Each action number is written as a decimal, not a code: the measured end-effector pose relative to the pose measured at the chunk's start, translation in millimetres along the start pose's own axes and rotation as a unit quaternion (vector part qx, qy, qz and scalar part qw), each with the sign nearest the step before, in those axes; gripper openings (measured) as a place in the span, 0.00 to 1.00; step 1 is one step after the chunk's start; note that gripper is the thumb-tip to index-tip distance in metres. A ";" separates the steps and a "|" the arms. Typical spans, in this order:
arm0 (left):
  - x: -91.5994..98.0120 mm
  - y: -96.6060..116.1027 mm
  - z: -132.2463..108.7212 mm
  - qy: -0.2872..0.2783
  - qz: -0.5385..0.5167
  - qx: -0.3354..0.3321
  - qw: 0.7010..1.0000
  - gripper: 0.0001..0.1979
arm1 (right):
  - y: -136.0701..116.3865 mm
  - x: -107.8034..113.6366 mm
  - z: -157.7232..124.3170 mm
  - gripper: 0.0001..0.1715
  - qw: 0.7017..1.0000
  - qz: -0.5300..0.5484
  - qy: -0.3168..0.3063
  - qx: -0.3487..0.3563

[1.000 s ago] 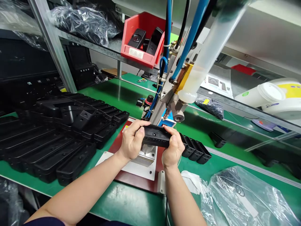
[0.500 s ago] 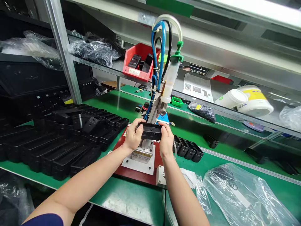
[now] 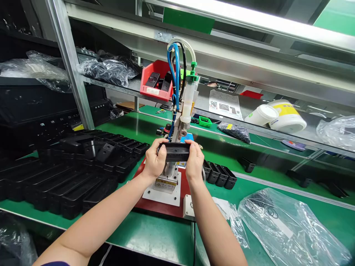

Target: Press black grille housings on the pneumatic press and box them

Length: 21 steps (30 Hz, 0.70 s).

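A black oblong plastic housing [image 3: 174, 152] is held level between both hands, just under the nozzle of a glue dispenser [image 3: 186, 107]. My left hand [image 3: 153, 160] is closed on its left end and my right hand [image 3: 194, 161] is closed on its right end. Below the part stands a metal fixture block [image 3: 167, 178] on a red-brown base plate [image 3: 163, 207].
Stacked rows of black housings [image 3: 69, 173] fill the green bench to the left. Several more [image 3: 219, 173] stand in a short row right of the fixture. Clear plastic bags [image 3: 288, 225] lie at the front right. A red bin [image 3: 155, 79], white tubs [image 3: 277, 116] and bagged parts sit on the shelf behind.
The view has pulled back and tilted up, so the dispenser looks smaller and farther off. Both hands still grip the housing under the nozzle, and it sits slightly higher over the fixture.
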<state>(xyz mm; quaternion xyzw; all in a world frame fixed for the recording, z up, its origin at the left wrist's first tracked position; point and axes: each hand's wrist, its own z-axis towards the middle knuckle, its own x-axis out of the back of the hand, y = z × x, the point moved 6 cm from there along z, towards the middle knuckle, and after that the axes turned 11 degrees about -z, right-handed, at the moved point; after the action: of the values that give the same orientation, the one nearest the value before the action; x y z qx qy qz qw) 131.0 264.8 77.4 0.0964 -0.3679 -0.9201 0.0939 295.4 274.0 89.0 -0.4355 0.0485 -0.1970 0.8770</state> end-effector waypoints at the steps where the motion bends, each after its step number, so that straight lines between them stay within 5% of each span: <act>1: -0.4 3.3 -1.1 -0.002 0.001 0.001 1.000 0.16 | -3.8 1.9 -0.8 0.20 1.000 -0.005 0.002 0.008; 6: 2.4 23.6 -21.2 -0.078 -0.006 0.033 0.996 0.15 | -5.5 22.3 -23.9 0.18 1.000 -0.006 -0.016 0.006; 10: -1.2 44.7 -45.1 -0.275 -0.009 0.122 0.954 0.19 | -19.9 49.3 -53.7 0.15 0.992 -0.044 -0.037 0.109; 13: -10.7 57.6 -67.2 -0.405 0.009 0.176 0.897 0.27 | -40.9 55.4 -76.5 0.16 0.967 -0.076 -0.126 0.209; 17: -26.4 56.3 -93.6 -0.406 0.016 0.183 0.895 0.24 | -57.9 56.4 -95.0 0.16 0.943 -0.120 -0.196 0.242; 21: -37.7 40.5 -117.1 -0.373 0.042 0.145 0.916 0.22 | -52.6 60.0 -98.2 0.13 0.951 -0.188 -0.210 0.130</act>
<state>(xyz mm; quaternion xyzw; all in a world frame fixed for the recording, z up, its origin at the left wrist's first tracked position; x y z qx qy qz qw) 200.3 168.0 26.4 -0.2566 -0.5090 -0.8212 -0.0270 309.3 149.0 74.8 -0.3509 -0.2453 -0.2671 0.8633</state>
